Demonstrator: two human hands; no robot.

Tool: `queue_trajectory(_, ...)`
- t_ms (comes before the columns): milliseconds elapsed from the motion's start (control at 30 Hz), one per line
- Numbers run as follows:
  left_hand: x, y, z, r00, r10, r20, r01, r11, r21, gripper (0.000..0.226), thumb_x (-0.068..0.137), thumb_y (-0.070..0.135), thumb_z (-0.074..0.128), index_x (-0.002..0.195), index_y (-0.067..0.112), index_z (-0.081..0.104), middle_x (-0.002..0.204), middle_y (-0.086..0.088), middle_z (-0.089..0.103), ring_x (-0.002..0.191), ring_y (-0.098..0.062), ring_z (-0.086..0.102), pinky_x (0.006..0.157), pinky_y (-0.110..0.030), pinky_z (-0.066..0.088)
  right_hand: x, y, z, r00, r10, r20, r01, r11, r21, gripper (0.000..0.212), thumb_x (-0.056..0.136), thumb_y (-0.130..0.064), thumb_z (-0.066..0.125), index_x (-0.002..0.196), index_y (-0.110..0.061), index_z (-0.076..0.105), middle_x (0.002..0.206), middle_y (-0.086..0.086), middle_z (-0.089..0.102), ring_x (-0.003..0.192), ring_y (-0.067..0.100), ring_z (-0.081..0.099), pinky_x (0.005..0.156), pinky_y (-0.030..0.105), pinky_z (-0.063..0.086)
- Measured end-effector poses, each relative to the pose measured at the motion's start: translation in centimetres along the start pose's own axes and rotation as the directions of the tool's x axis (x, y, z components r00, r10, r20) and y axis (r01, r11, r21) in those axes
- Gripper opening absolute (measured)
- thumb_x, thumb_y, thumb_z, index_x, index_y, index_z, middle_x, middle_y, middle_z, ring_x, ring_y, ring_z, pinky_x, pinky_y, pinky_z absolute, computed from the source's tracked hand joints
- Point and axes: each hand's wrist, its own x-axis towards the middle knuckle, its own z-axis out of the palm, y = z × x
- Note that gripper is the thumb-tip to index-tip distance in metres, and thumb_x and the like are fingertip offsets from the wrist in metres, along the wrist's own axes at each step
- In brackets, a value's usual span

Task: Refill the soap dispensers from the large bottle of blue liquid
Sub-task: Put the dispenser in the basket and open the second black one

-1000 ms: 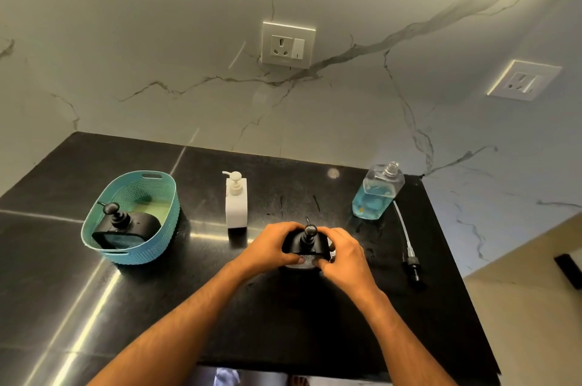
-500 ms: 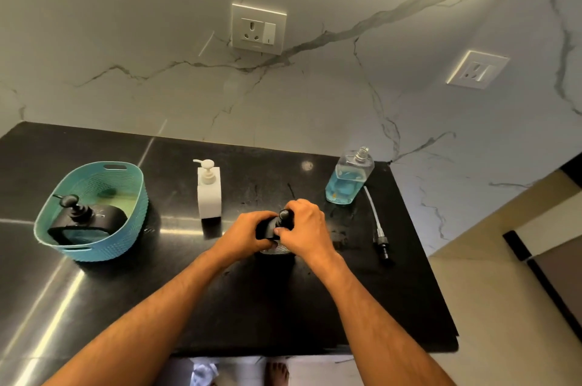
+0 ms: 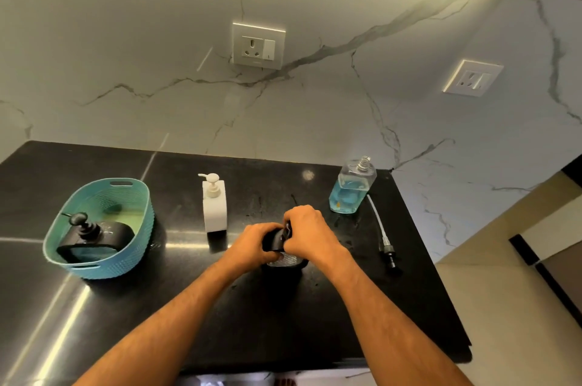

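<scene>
Both hands clasp a black soap dispenser (image 3: 283, 255) standing mid-table (image 3: 220, 322): the left hand (image 3: 252, 248) has its grip wrapped round the body, the right hand (image 3: 307, 233) has its grip clamped over the pump top. Behind and to the right, the uncapped bottle of blue liquid (image 3: 352, 188) stands upright, its removed pump tube (image 3: 379, 228) lying just beside it.

No legible text, labels, brands or numbers on any item in view.
</scene>
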Motion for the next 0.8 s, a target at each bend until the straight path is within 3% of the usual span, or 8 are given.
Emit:
queue_trajectory(100, 0.1, 0.2, 0.1, 1.000, -0.023, -0.002, 0.023, 1.000, -0.011, 0.055, 0.073, 0.014, 0.085, 0.125, 0.019, 0.068, 0.117, 0.002, 0.073, 0.109, -0.013, 0.067, 0.099, -0.040, 0.054, 0.2, 0.3, -0.5, 0.992, -0.065, 0.105, 0.063, 0.998, 0.022, 0.033, 0.069, -0.016, 0.080, 0.100, -0.025, 0.071, 0.096, -0.003, 0.060, 0.093, 0.019, 0.062, 0.073, 0.033, 0.054)
queue_trajectory(233, 0.2, 0.1, 0.1, 1.000, 0.015, -0.007, -0.015, 1.000, -0.022, 0.058, 0.072, 0.013, 0.084, 0.127, 0.019, 0.068, 0.116, 0.004, 0.073, 0.107, -0.010, 0.067, 0.097, -0.039, 0.054, 0.0, 0.0, -0.4, 0.998, 0.022, -0.052, -0.025, 0.999, -0.045, 0.034, 0.068, -0.046, 0.079, 0.080, -0.021, 0.059, 0.080, -0.003, 0.056, 0.075, 0.019, 0.058, 0.058, 0.032, 0.045)
queue_trajectory(300, 0.1, 0.1, 0.1, 1.000, 0.014, -0.012, -0.014, 1.000, -0.013, 0.058, 0.069, 0.013, 0.085, 0.124, 0.020, 0.069, 0.113, 0.005, 0.074, 0.105, -0.009, 0.067, 0.096, -0.037, 0.054, 0.0, -0.4, -0.2, 0.997, 0.033, -0.065, -0.036, 0.998, -0.045, 0.022, 0.075, -0.034, 0.074, 0.080, -0.017, 0.061, 0.081, 0.003, 0.063, 0.079, 0.023, 0.065, 0.061, 0.034, 0.053)
queue_trajectory(367, 0.0, 0.0, 0.2, 1.000, 0.004, -0.010, -0.004, 1.000, -0.023, 0.053, 0.069, 0.013, 0.085, 0.119, 0.021, 0.070, 0.110, 0.005, 0.074, 0.103, -0.009, 0.068, 0.094, -0.039, 0.055, -0.1, -0.5, -0.3, 1.000, 0.011, 0.009, -0.010, 1.000, -0.012, 0.017, 0.074, -0.020, 0.076, 0.088, -0.018, 0.068, 0.092, 0.002, 0.066, 0.087, 0.021, 0.066, 0.068, 0.032, 0.055)
queue_trajectory(467, 0.0, 0.1, 0.2, 1.000, -0.001, -0.004, 0.001, 0.999, -0.047, 0.050, 0.071, 0.013, 0.083, 0.119, 0.019, 0.069, 0.107, 0.006, 0.074, 0.099, -0.008, 0.069, 0.091, -0.042, 0.057, -0.2, -0.7, -0.2, 0.999, -0.022, 0.036, 0.022, 1.000, -0.003, 0.033, 0.070, -0.028, 0.080, 0.100, -0.024, 0.069, 0.100, -0.001, 0.063, 0.089, 0.018, 0.061, 0.068, 0.029, 0.047)
queue_trajectory(533, 0.1, 0.1, 0.2, 1.000, 0.020, -0.002, -0.020, 0.999, -0.045, 0.048, 0.072, 0.013, 0.080, 0.118, 0.021, 0.070, 0.105, 0.007, 0.074, 0.097, -0.007, 0.069, 0.089, -0.042, 0.057, -0.3, -0.9, -0.3, 1.000, 0.019, -0.020, -0.020, 0.999, -0.045, 0.032, 0.072, -0.040, 0.077, 0.095, -0.021, 0.064, 0.095, 0.001, 0.063, 0.087, 0.021, 0.063, 0.067, 0.033, 0.050)
queue_trajectory(667, 0.2, -0.1, 0.1, 1.000, 0.018, 0.006, -0.017, 0.999, -0.034, 0.053, 0.070, 0.016, 0.084, 0.120, 0.023, 0.069, 0.109, 0.009, 0.073, 0.101, -0.005, 0.067, 0.093, -0.038, 0.056, -0.4, -1.3, -0.5, 0.998, 0.064, -0.014, -0.065, 0.995, -0.072, 0.016, 0.078, -0.025, 0.073, 0.089, -0.015, 0.067, 0.089, 0.007, 0.069, 0.087, 0.026, 0.069, 0.069, 0.035, 0.056)
queue_trajectory(800, 0.5, -0.3, 0.0, 0.999, 0.021, 0.043, -0.021, 1.000, 0.011, 0.057, 0.070, 0.019, 0.085, 0.124, 0.023, 0.067, 0.115, 0.008, 0.072, 0.104, -0.007, 0.066, 0.095, -0.035, 0.055, -0.5, -1.3, -1.5, 0.998, 0.056, 0.012, -0.056, 0.998, -0.018, 0.017, 0.075, -0.015, 0.073, 0.093, -0.019, 0.073, 0.093, 0.004, 0.070, 0.087, 0.023, 0.068, 0.072, 0.034, 0.058)
